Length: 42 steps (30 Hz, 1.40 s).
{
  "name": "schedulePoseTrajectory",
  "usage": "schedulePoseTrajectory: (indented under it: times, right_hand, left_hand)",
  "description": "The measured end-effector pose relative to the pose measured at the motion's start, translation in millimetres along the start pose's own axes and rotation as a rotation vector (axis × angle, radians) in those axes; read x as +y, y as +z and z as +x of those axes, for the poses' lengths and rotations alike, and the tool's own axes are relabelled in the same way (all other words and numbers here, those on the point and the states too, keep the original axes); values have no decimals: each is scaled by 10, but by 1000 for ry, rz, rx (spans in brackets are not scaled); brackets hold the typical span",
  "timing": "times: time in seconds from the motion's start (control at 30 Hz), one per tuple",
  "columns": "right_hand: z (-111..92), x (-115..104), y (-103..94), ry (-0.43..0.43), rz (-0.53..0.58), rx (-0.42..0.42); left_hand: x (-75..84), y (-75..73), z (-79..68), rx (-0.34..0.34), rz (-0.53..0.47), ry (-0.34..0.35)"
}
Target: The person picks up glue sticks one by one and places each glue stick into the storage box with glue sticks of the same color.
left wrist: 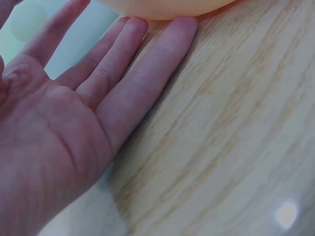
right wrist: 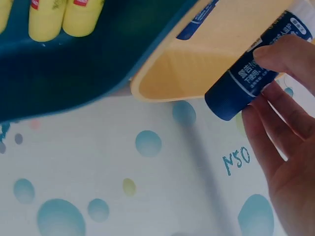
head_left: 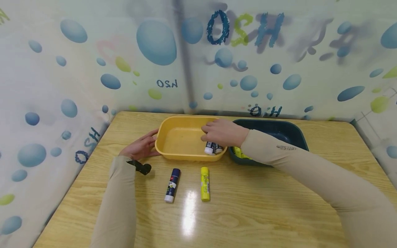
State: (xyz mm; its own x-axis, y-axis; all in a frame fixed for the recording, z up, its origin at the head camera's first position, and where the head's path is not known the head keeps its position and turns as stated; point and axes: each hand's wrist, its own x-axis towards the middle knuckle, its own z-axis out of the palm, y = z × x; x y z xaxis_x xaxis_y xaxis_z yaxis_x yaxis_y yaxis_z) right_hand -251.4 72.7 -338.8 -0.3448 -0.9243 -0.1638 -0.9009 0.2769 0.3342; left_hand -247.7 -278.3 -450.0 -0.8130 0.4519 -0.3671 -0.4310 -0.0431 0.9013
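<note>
My right hand [head_left: 221, 132] is over the right end of a yellow plastic basket [head_left: 189, 158]. In the right wrist view its thumb and fingers grip a dark blue glue stick [right wrist: 241, 81] with a white end. White-ended glue sticks [head_left: 210, 148] show below that hand in the basket, and another blue glue stick [right wrist: 197, 20] lies inside it. At the basket's left end my left hand [head_left: 141, 146] has its fingers against the outer wall. Those fingers [left wrist: 142, 81] look extended in the left wrist view, tips right at the basket's side.
A dark teal basket [head_left: 297, 132] adjoins the yellow one on the right, with several yellow glue sticks [right wrist: 47, 19] inside. In front lie a dark blue glue stick [head_left: 172, 185] and a yellow glue stick [head_left: 205, 184] on the wooden table [head_left: 248, 213]. A patterned curtain [head_left: 198, 69] stands behind.
</note>
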Motion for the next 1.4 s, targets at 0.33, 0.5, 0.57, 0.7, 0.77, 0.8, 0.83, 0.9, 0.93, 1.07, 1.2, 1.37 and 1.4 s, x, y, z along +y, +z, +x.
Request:
schedulePoseTrajectory:
  times: [0.33, 0.5, 0.57, 0.7, 0.77, 0.8, 0.83, 0.9, 0.93, 1.07, 1.2, 1.37, 1.4]
  right_hand:
    - [312, 17, -3, 3, -29, -109]
    - [446, 14, 33, 28, -19, -158]
    - [491, 6, 54, 41, -23, -183]
    - [568, -33, 104, 36, -66, -221]
    - [598, -63, 131, 24, -83, -247]
    - [608, -79, 143, 20, -90, -260]
    - [617, -94, 156, 20, -92, -274]
    - [632, -126, 179, 18, -90, -289]
    - [638, -140, 191, 16, -90, -291]
    - [661, -183, 232, 2, -83, -269]
    - [687, -204, 264, -9, -60, -262]
    - [722, -194, 259, 23, 26, -263]
    - [729, -190, 252, 34, 38, -263]
  left_hand:
    - [10, -2, 6, 11, -26, -12]
    - [-10, -5, 25, -12, -31, -6]
    - [-13, -1, 32, -14, -29, -5]
    - [-6, 0, 32, 5, -34, -11]
    - [1, -2, 25, 13, -39, -16]
    - [4, -3, 21, 14, -38, -16]
    - [6, -5, 16, 14, -37, -17]
    - [10, -7, 11, 11, -33, -14]
    - [10, -7, 13, 9, -32, -11]
    - [10, -7, 20, -1, -43, -3]
    - [8, -4, 20, 0, -50, -8]
    - [10, -2, 14, 11, -54, -16]
    - [12, -1, 10, 11, -57, -17]
